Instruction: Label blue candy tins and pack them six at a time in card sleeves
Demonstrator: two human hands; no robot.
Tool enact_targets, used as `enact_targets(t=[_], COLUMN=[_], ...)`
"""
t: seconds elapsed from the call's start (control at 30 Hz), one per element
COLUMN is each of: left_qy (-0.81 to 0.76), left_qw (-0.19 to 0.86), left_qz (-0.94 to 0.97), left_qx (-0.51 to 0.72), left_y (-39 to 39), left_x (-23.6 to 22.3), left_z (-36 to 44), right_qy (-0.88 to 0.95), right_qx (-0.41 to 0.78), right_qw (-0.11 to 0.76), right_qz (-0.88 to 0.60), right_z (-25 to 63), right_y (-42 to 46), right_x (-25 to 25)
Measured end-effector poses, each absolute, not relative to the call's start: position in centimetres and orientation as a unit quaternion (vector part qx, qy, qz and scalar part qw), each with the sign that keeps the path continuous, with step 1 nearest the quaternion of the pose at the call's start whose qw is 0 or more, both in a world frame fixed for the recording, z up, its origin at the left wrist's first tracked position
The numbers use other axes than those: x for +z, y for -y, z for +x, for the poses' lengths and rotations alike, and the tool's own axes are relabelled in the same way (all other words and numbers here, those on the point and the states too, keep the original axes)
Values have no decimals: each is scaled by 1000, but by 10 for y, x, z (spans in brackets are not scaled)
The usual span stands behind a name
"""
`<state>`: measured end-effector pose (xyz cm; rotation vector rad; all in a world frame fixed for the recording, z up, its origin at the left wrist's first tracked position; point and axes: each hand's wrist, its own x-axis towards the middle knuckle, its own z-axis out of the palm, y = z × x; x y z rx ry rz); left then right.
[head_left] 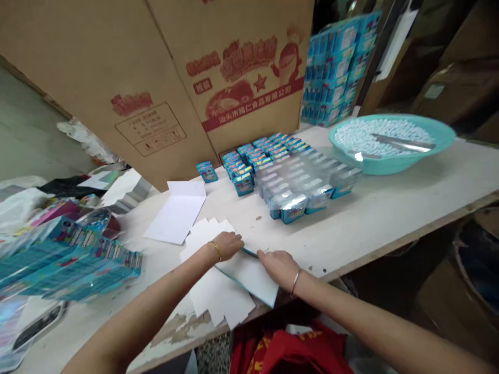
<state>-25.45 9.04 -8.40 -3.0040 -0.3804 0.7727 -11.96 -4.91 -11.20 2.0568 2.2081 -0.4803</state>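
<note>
My left hand [226, 245], with a gold bracelet on its wrist, is closed at the far edge of a white cardboard sheet with a blue edge [253, 278]. Opposite it, my right hand [277, 267] grips the same sheet near its right side, thumb towards the left hand. The fingertips are partly hidden. Beneath the sheet lies a fanned stack of white cardboard sheets [212, 298] near the table's front edge. Beyond my left hand, a creased white card [177, 215] lies apart from the stack.
Rows of small blue packets [244, 182] stand behind, some under clear plastic trays [296, 179]. A turquoise basin [393, 165] of pale candies with a metal tool sits right. Stacked blue boxes [78, 265] stand left. A large carton [234, 67] rises at the back.
</note>
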Motion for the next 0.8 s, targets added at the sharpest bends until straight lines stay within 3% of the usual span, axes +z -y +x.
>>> enact_targets(t=[0.13,0.23,0.33,0.5,0.63,0.8], left_qy=[124,222,321,364,383,365], left_qw=[-107,-48,30,19,-3,44], left_qz=[-984,-971,-946,-931,-923,-930], left_qx=[70,-69,-38,33,41,-5], left_y=[-127,-176,-231,-286,-286,-266], left_x=[-57,-48,-56,-79,-91,-96], left_z=[-218,-190,-168,-142,-137,-141], right_qy=[-656,-616,-596,-579,-571,-566], right_qx=[-211,-250,-283,-320,-349,-362], right_qw=[27,-1,-48,-91,-101,-95], right_qz=[724,747,750,745,737,735], right_z=[-100,-85,-79,-81,-79,-77], right_y=[59,63,64,61,57,54], right_x=[-113,-116,-122,-136,-141,-140])
